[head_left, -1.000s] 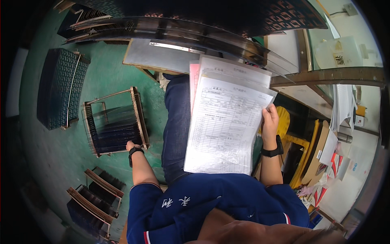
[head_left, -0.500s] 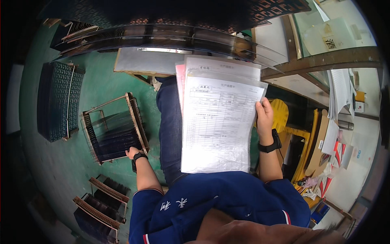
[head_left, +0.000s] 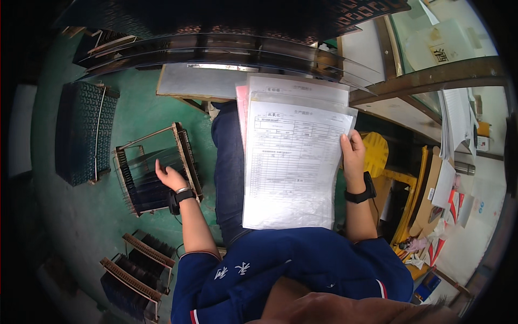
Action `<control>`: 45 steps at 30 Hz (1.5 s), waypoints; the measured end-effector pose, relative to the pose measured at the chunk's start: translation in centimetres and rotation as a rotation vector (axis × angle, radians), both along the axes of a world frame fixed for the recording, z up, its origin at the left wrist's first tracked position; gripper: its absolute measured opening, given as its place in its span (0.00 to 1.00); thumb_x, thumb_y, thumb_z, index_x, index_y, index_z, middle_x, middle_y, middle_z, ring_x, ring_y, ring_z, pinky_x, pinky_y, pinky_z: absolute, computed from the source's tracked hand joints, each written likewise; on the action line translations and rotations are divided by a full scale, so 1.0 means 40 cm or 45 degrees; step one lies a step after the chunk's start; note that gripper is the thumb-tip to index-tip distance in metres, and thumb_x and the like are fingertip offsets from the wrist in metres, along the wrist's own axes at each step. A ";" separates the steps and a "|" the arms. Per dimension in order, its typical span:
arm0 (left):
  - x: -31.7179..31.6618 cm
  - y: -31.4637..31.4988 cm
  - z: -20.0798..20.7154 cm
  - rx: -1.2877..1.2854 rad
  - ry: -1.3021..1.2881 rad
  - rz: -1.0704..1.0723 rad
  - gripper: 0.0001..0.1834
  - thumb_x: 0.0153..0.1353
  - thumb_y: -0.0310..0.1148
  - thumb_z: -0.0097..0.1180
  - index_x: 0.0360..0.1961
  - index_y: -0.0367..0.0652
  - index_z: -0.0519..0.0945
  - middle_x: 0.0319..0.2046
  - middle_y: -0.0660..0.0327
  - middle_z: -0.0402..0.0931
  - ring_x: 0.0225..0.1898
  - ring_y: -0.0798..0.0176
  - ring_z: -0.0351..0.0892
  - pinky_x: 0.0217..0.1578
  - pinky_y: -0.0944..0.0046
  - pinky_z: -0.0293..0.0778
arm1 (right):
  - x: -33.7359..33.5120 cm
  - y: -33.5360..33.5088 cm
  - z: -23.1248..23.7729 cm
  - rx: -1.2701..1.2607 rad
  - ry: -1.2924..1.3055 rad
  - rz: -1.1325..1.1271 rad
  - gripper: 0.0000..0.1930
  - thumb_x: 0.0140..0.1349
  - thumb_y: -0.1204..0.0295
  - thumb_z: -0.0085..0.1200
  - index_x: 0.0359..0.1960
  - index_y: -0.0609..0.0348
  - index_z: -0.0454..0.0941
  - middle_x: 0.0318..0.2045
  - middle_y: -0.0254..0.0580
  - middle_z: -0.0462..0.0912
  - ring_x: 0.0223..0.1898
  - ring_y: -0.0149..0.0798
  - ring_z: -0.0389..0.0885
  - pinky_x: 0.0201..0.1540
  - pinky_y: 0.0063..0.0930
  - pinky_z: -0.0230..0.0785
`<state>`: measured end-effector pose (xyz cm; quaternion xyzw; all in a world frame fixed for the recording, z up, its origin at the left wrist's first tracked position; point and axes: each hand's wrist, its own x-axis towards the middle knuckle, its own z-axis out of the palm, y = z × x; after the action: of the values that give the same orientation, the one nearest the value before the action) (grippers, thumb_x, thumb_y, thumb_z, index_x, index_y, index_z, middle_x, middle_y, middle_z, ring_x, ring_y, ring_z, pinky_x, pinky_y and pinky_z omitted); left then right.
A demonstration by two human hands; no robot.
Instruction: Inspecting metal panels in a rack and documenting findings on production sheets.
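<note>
While right hand (head_left: 353, 156) pinches papers (head_left: 297, 173) | two white, one pink (head_left: 242, 108) | left hand (head_left: 171, 177) hangs spread over one rack (head_left: 183, 148)

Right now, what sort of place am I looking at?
Probably a factory workshop: slotted racks of dark panels stand on a green floor, and the right hand holds printed sheets that look like work forms.
</note>
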<state>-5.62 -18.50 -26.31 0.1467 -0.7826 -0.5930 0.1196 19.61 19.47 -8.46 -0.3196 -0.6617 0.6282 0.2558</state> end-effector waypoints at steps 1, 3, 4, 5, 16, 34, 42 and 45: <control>0.000 0.022 0.016 0.007 0.000 -0.058 0.24 0.54 0.17 0.38 0.54 0.37 0.67 0.54 0.54 0.65 0.55 0.58 0.64 0.56 0.61 0.58 | 0.000 -0.004 0.002 -0.024 0.025 -0.024 0.06 0.63 0.74 0.44 0.36 0.64 0.73 0.41 0.35 0.73 0.41 0.24 0.69 0.46 0.18 0.61; -0.009 0.061 0.038 0.037 0.046 -0.152 0.22 0.55 0.17 0.38 0.53 0.36 0.68 0.53 0.55 0.67 0.55 0.59 0.65 0.56 0.62 0.59 | -0.003 -0.003 0.013 -0.054 0.056 -0.039 0.05 0.62 0.75 0.45 0.34 0.62 0.73 0.46 0.40 0.73 0.45 0.27 0.70 0.49 0.21 0.61; -0.009 0.079 0.054 0.043 0.055 -0.195 0.22 0.56 0.17 0.38 0.53 0.36 0.68 0.52 0.55 0.68 0.54 0.59 0.66 0.56 0.62 0.59 | -0.003 0.001 0.022 -0.202 0.227 0.024 0.04 0.61 0.74 0.47 0.30 0.59 0.73 0.52 0.46 0.69 0.48 0.31 0.70 0.51 0.24 0.62; -0.012 0.102 0.074 0.094 0.034 -0.221 0.21 0.56 0.17 0.38 0.53 0.36 0.69 0.52 0.55 0.68 0.54 0.60 0.66 0.56 0.63 0.59 | -0.002 0.007 0.027 -0.347 0.400 0.082 0.06 0.60 0.73 0.48 0.26 0.57 0.73 0.57 0.51 0.65 0.51 0.35 0.71 0.53 0.28 0.63; -0.003 0.278 0.285 0.318 0.175 -0.605 0.15 0.62 0.21 0.39 0.49 0.36 0.71 0.49 0.57 0.71 0.51 0.63 0.70 0.53 0.66 0.65 | 0.028 0.039 -0.008 -0.581 0.630 0.293 0.15 0.59 0.61 0.52 0.17 0.53 0.70 0.59 0.51 0.62 0.52 0.41 0.70 0.55 0.31 0.65; 0.084 0.454 0.456 -0.132 0.354 -1.318 0.16 0.58 0.32 0.50 0.47 0.38 0.73 0.48 0.51 0.70 0.52 0.50 0.67 0.54 0.59 0.61 | 0.010 0.029 -0.005 -0.540 0.704 0.300 0.14 0.60 0.65 0.50 0.17 0.53 0.68 0.54 0.57 0.67 0.50 0.42 0.72 0.50 0.29 0.69; 0.089 0.452 0.459 -0.072 0.269 -1.291 0.15 0.58 0.32 0.50 0.46 0.38 0.74 0.50 0.49 0.70 0.52 0.49 0.68 0.53 0.57 0.62 | -0.005 0.013 0.011 -0.490 0.675 0.257 0.13 0.58 0.64 0.52 0.17 0.50 0.70 0.53 0.56 0.68 0.52 0.44 0.71 0.52 0.30 0.67; 0.100 0.450 0.461 -0.107 0.283 -1.280 0.16 0.58 0.32 0.50 0.47 0.38 0.74 0.52 0.48 0.68 0.53 0.49 0.67 0.54 0.57 0.61 | -0.006 0.015 0.009 -0.488 0.672 0.273 0.13 0.58 0.64 0.52 0.17 0.50 0.70 0.53 0.56 0.68 0.52 0.44 0.71 0.53 0.31 0.66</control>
<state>-1.63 -0.48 -7.87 -0.3166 -0.7621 -0.5572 -0.0919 19.37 20.06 -8.09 -0.1170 -0.4724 0.8255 0.2860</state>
